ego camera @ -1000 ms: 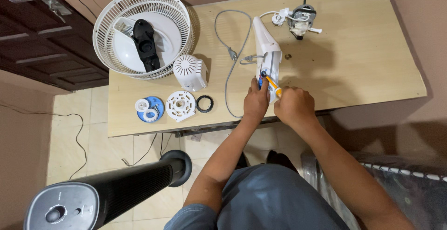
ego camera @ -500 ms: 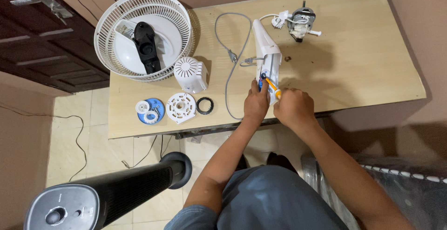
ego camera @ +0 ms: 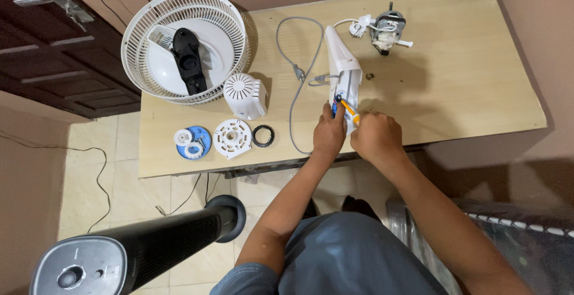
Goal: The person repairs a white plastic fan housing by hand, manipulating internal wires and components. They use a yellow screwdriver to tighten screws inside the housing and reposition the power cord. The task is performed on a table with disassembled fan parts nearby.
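Note:
A white fan neck housing (ego camera: 342,68) lies lengthwise on the wooden table (ego camera: 466,86). My left hand (ego camera: 329,135) grips its near end. My right hand (ego camera: 376,136) holds an orange-handled screwdriver (ego camera: 348,109) with its tip set into that same end of the housing. A grey cable (ego camera: 297,74) loops out from the housing's left side. White wires run from its far end to the fan motor (ego camera: 387,29) at the table's back.
A white fan grille (ego camera: 182,44) with a black part and blade inside sits far left. Beside it stand a white motor cover (ego camera: 245,95), a round white disc (ego camera: 232,138), a black ring (ego camera: 263,135) and a blue cap (ego camera: 191,142). A black tower fan (ego camera: 131,253) stands on the floor.
Both hands stay on the housing's near end; the screwdriver has barely shifted. Only the view moved slightly.

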